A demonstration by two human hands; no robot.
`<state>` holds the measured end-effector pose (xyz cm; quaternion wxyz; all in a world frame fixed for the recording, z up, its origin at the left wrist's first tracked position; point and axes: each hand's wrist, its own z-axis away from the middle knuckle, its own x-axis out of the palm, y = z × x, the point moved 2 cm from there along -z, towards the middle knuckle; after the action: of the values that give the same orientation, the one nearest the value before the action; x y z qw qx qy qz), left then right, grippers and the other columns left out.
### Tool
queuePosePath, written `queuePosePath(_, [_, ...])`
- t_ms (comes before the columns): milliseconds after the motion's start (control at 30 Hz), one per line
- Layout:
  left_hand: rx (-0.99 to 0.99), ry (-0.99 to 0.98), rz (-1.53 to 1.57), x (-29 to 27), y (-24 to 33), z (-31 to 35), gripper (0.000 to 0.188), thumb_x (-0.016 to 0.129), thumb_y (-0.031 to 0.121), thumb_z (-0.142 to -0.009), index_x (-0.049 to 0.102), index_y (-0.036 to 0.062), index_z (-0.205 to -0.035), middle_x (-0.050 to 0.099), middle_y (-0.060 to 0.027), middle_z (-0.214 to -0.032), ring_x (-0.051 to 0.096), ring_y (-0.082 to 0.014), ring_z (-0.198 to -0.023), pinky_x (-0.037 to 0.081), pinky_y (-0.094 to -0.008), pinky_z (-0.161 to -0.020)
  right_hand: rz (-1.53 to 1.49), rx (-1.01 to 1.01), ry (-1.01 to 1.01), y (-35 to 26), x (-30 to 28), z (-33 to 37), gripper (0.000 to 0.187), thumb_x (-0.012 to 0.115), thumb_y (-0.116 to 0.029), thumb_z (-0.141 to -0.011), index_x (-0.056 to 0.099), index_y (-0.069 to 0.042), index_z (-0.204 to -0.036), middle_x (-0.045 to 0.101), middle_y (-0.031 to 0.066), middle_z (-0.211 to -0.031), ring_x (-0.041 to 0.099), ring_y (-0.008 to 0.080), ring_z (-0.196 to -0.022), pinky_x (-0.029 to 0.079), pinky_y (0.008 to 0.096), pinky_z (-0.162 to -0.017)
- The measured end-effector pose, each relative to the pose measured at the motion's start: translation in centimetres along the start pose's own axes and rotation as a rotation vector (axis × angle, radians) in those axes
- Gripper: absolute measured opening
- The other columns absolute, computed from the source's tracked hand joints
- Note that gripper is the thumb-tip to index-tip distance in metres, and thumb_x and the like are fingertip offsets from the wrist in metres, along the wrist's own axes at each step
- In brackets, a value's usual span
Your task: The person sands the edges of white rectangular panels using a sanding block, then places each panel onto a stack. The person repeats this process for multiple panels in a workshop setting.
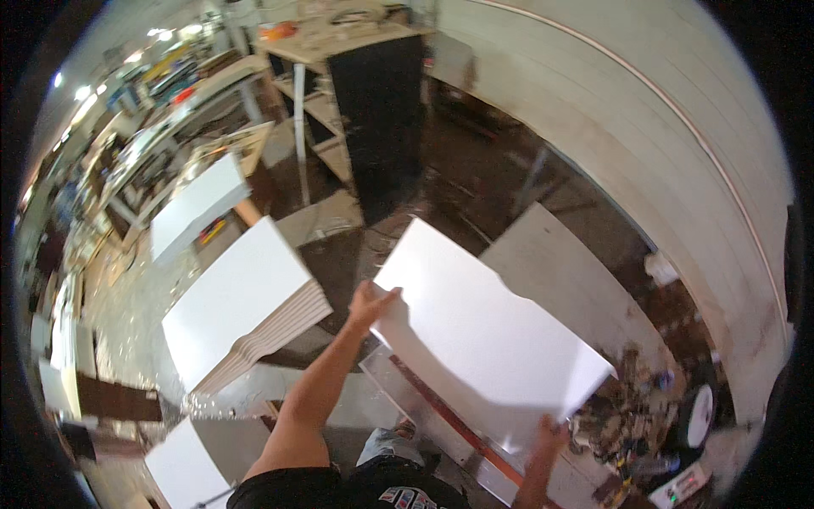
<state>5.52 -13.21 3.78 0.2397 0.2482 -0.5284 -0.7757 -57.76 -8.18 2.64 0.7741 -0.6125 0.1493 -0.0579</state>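
Note:
A white panel (475, 314) with a shallow curved notch in its far edge lies tilted across the space before me. My left hand (370, 304) grips its left end, the thumb on top and the other fingers mostly hidden by the edge. At its near right corner my right hand (551, 433) holds the rim, somewhat blurred. Beneath the near side runs a pale metal-looking surface (386, 377) with a red-brown strip (454, 420). To my left sits a stack of similar white panels (242, 297), their notched edges lined up.
More white panels stand at the far left (199, 208) and lower left (182, 467). A shelf unit with a black side (377, 123) rises behind. A large grey board (560, 263) lies beyond my panel. Scraps and tools (632, 407) clutter the right, beside a pale wall (644, 110).

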Motion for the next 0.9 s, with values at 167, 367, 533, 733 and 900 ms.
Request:
queuePosePath(167, [0.005, 0.029, 0.034, -2.0, 3.8, 12.4, 0.092, 0.085, 0.070, -0.100, 0.058, -0.0072, -0.141, 0.070, -0.0171, -0.122, 0.070, -0.0265, -0.110, 0.060, -0.0441, -0.092, 0.236, -0.384, -0.003, -8.3, -6.0, 1.6, 0.062, 0.086, -0.018, -0.103, 0.060, 0.003, -0.155, 0.066, 0.0198, -0.150, 0.065, 0.0364, -0.134, 0.055, 0.0508, -0.114])
queuePosePath(367, [-0.010, 0.246, 0.378, -8.2, -2.3, 27.1, 0.086, 0.051, 0.077, -0.116, 0.065, -0.0044, -0.140, 0.068, -0.0124, -0.125, 0.060, -0.0212, -0.118, 0.051, -0.0395, -0.101, 0.403, -0.691, -0.182, -15.7, -9.7, 8.6, 0.059, 0.085, -0.019, -0.103, 0.062, 0.005, -0.151, 0.067, 0.0215, -0.149, 0.066, 0.0369, -0.132, 0.056, 0.0531, -0.110])
queuePosePath(533, [-0.226, 0.604, 0.752, -16.9, -12.6, 40.9, 0.063, 0.059, 0.066, -0.116, 0.076, 0.0057, -0.128, 0.069, -0.0035, -0.112, 0.061, -0.0184, -0.098, 0.052, -0.0367, -0.091, 0.406, -0.853, -0.519, -16.5, -11.4, 11.5, 0.057, 0.085, -0.019, -0.103, 0.065, 0.007, -0.149, 0.068, 0.0229, -0.149, 0.067, 0.0373, -0.131, 0.057, 0.0551, -0.107])
queuePosePath(733, [-0.179, 0.923, 1.004, -24.0, -20.4, 61.9, 0.059, 0.051, 0.057, -0.118, 0.071, 0.0014, -0.127, 0.078, -0.0159, -0.110, 0.075, -0.0320, -0.106, 0.057, -0.0495, -0.096, 0.473, -1.183, -0.877, -15.6, -9.6, 14.3, 0.045, 0.097, -0.026, -0.095, 0.077, -0.003, -0.128, 0.077, 0.0116, -0.122, 0.070, 0.0307, -0.108, 0.058, 0.0510, -0.093])
queuePosePath(900, [-0.048, 1.114, 1.183, -26.2, -24.1, 76.8, 0.069, 0.044, 0.056, -0.122, 0.071, -0.0068, -0.131, 0.081, -0.0206, -0.109, 0.079, -0.0323, -0.104, 0.067, -0.0458, -0.097, -0.250, -1.302, -1.466, -22.5, -6.0, 24.2, 0.019, 0.080, -0.024, -0.109, 0.079, -0.005, -0.109, 0.079, 0.0149, -0.093, 0.076, 0.0308, -0.085, 0.060, 0.0428, -0.076])
